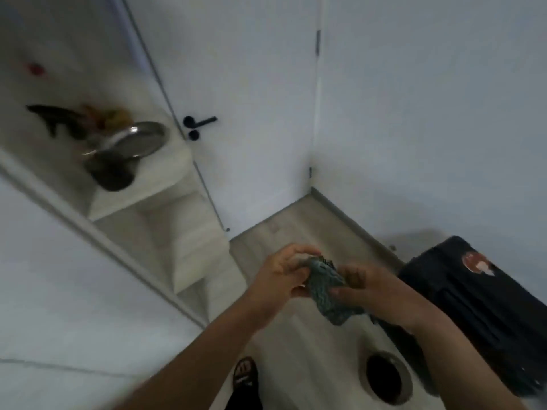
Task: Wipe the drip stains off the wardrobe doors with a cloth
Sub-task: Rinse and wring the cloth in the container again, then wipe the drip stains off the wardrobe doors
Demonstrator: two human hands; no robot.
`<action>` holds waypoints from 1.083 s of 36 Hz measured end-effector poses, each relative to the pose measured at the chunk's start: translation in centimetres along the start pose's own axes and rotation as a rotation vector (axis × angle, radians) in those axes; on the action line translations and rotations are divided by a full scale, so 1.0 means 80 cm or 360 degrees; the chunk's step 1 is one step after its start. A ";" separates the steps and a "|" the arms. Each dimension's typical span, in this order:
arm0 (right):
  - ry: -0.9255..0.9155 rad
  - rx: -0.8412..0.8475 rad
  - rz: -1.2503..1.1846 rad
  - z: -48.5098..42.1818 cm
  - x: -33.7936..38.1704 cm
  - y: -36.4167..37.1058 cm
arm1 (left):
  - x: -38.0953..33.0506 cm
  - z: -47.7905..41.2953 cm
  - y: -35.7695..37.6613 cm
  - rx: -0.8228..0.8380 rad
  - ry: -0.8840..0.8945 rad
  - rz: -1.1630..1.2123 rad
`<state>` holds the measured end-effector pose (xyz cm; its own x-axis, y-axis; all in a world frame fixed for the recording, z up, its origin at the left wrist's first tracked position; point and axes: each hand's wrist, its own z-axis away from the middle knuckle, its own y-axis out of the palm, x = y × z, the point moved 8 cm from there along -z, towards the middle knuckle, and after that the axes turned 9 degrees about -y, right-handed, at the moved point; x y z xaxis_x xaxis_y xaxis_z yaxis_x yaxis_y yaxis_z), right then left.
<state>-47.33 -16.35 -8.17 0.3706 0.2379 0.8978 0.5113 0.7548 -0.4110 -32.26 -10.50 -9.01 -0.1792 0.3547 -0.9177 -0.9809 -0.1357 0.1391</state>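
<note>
Cloth (pixel 327 294): blue-green, bunched, mid-air over floor (pixel 299 232). L hand (pixel 281 275) curled round its top end; R hand (pixel 370 291) pinches its side. I log nearby: handle (pixel 201 122) on door ahead, plate (pixel 139 140) on shelf (pixel 124 202) left, suitcase (pixel 473 306) just beside R arm.

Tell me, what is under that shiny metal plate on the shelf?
The steel plate rests tilted on a dark round bowl on the white shelf. The plate hides the bowl's contents.
</note>
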 end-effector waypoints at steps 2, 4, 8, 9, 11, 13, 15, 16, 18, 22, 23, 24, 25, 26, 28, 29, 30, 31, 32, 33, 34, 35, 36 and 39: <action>-0.0149 0.0161 0.0201 -0.034 0.040 0.044 | -0.002 0.049 -0.054 -0.0154 0.0038 0.0036; -0.0316 0.0270 0.0290 -0.058 0.097 0.097 | -0.004 0.102 -0.107 -0.0329 0.0093 0.0108; -0.0531 0.0447 0.0353 -0.080 0.187 0.197 | -0.005 0.206 -0.196 -0.0680 0.0260 0.0281; -0.0554 0.0463 0.0377 -0.082 0.198 0.212 | -0.004 0.221 -0.208 -0.0717 0.0307 0.0317; -0.0630 0.0571 0.0376 -0.090 0.242 0.282 | 0.010 0.290 -0.256 -0.0914 0.0393 0.0412; -0.0684 0.0631 0.0365 -0.090 0.279 0.343 | 0.023 0.349 -0.288 -0.1048 0.0459 0.0504; -0.0686 0.0746 0.0345 -0.088 0.310 0.414 | 0.040 0.414 -0.323 -0.1206 0.0524 0.0572; -0.0677 0.0816 0.0311 -0.084 0.325 0.454 | 0.051 0.449 -0.339 -0.1275 0.0543 0.0606; -0.0656 0.0966 0.0250 -0.071 0.353 0.532 | 0.074 0.514 -0.371 -0.1396 0.0583 0.0675; -0.0590 0.1179 0.0069 -0.036 0.402 0.670 | 0.111 0.637 -0.430 -0.1629 0.0639 0.0754; -0.0561 0.1191 0.0021 -0.027 0.420 0.706 | 0.121 0.671 -0.449 -0.1671 0.0655 0.0749; -0.0532 0.1194 -0.0014 -0.021 0.432 0.725 | 0.123 0.692 -0.460 -0.1704 0.0661 0.0741; -0.0508 0.1206 -0.0051 -0.015 0.446 0.755 | 0.126 0.721 -0.479 -0.1738 0.0665 0.0731; -0.0451 0.1221 -0.0123 -0.010 0.455 0.777 | 0.126 0.743 -0.491 -0.1778 0.0674 0.0717; -0.0316 0.1240 -0.0292 0.003 0.482 0.834 | 0.129 0.799 -0.526 -0.1838 0.0692 0.0662; -0.0249 0.1251 -0.0344 0.008 0.494 0.856 | 0.129 0.821 -0.540 -0.1870 0.0681 0.0630; -0.0188 0.1271 -0.0405 0.013 0.506 0.876 | 0.129 0.842 -0.553 -0.1907 0.0687 0.0601; -0.0131 0.1283 -0.0463 0.017 0.519 0.897 | 0.130 0.861 -0.566 -0.1941 0.0678 0.0577; -0.0076 0.1306 -0.0537 0.022 0.530 0.910 | 0.132 0.874 -0.575 -0.1972 0.0669 0.0570; -0.0038 0.1314 -0.0597 0.025 0.542 0.929 | 0.133 0.890 -0.588 -0.1997 0.0660 0.0563; -0.0006 0.1324 -0.0658 0.027 0.553 0.944 | 0.136 0.902 -0.600 -0.2019 0.0649 0.0563; 0.0014 0.1310 -0.0690 0.026 0.562 0.962 | 0.140 0.915 -0.614 -0.2037 0.0625 0.0570; 0.0036 0.1299 -0.0753 0.026 0.573 0.979 | 0.144 0.926 -0.628 -0.2048 0.0599 0.0577; 0.0110 0.1298 -0.0898 0.017 0.591 1.020 | 0.157 0.952 -0.658 -0.2081 0.0551 0.0628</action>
<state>10.87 57.34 0.92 0.2948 -0.3021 0.9066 -0.0534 0.9420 0.3313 11.37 71.54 0.47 -0.2069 -0.1243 -0.9704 -0.0593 -0.9885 0.1392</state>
